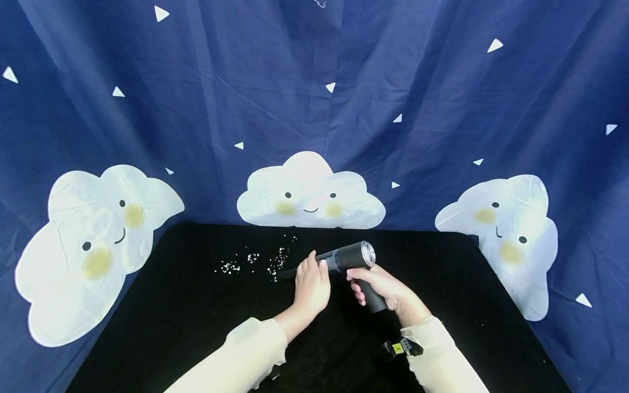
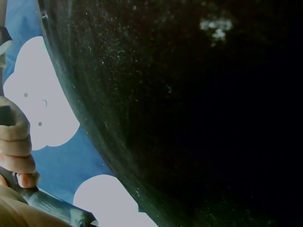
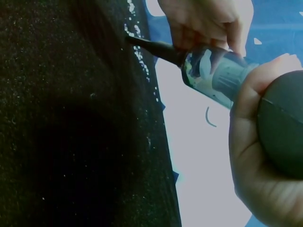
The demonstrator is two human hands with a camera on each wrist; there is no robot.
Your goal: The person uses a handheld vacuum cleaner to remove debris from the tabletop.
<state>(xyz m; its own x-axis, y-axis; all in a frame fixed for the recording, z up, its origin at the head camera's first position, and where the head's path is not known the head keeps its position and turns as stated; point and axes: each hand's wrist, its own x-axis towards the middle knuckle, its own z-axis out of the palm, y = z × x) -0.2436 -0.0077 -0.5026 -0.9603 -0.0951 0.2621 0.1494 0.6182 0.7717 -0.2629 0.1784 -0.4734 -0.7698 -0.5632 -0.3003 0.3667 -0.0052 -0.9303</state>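
Both hands' fingers curled round handheld vacuum [image 1: 351, 256]; white crumbs [image 1: 255, 261] just beyond nozzle

Handheld vacuum [image 1: 350, 256]: dark grey, pistol shape, silver round rear cap, clear middle section, thin black nozzle. Held above counter, body nearly level, slightly tilted, nozzle down toward left. Right hand [image 1: 385, 288] grips handle below body; left hand [image 1: 310, 284] holds front part. White crumbs [image 1: 255, 261]: small scattered bits, lying just left of left hand, near nozzle tip.
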